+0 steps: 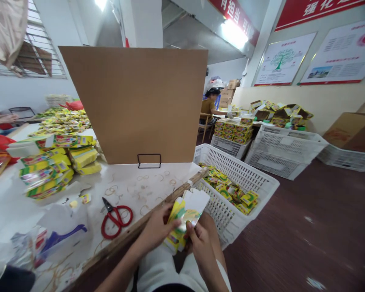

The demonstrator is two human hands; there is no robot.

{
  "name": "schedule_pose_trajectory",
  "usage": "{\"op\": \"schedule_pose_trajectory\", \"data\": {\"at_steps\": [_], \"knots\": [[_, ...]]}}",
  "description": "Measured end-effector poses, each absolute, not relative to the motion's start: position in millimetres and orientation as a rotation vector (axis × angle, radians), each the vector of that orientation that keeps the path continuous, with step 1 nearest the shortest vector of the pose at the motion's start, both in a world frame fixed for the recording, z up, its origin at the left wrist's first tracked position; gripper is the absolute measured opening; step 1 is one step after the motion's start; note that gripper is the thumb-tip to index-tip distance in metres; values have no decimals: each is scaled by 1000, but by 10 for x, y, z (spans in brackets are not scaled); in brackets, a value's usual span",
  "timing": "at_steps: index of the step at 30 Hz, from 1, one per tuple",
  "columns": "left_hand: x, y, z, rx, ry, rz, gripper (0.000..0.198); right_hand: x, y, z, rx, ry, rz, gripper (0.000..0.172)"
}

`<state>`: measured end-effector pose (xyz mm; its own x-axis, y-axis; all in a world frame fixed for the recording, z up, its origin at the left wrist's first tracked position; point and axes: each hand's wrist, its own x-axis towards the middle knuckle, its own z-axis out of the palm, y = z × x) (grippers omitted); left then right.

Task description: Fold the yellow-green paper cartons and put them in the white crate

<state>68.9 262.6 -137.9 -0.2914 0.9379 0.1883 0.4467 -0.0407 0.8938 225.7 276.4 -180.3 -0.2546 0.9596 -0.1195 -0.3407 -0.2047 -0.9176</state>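
Observation:
Above my lap, both hands hold flat, unfolded yellow-and-green cartons (182,215) with white end flaps pointing up. My left hand (161,225) grips their left side, thumb across the front. My right hand (199,239) pinches the lower right edge between thumb and fingers. How many cartons are in the bunch I cannot tell. Red-handled scissors (117,219) lie on the white table (124,178) left of my hands, their blades partly apart. Just to the right, a white plastic crate (240,170) holds many small yellow-green packets (228,188).
A large brown cardboard panel (140,105) stands upright on the table, with a black wire frame (149,161) at its foot. Stacked flat cartons (48,172) and rubber bands (111,190) lie on the table. White crates (286,150) and a seated person (211,107) are farther right.

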Motion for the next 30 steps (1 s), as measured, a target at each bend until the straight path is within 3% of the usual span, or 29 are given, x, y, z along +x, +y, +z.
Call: {"op": "schedule_pose_trajectory", "data": {"at_steps": [3,7,16,25,30], "knots": [[801,2655,-1360,1496,1636,1201,30,2270,2782,-1790,-931,-1044,1627,44],[326,3008,-1396,1391,1903,1220,25,2310,2815,-1767,-984,-1092,1540,61],[-341,3316,-1744,1328,2537,815,23,2235,2774,-1906,-949,-1184,1690,55],[-261,3159,-1837,1388,2648,506,32,2212,2768,-1961,-1008,-1233,1685,59],[-296,3072,-1801,1329,2653,545,25,2200,2754,-1980,-1014,-1239,1706,56]]}}
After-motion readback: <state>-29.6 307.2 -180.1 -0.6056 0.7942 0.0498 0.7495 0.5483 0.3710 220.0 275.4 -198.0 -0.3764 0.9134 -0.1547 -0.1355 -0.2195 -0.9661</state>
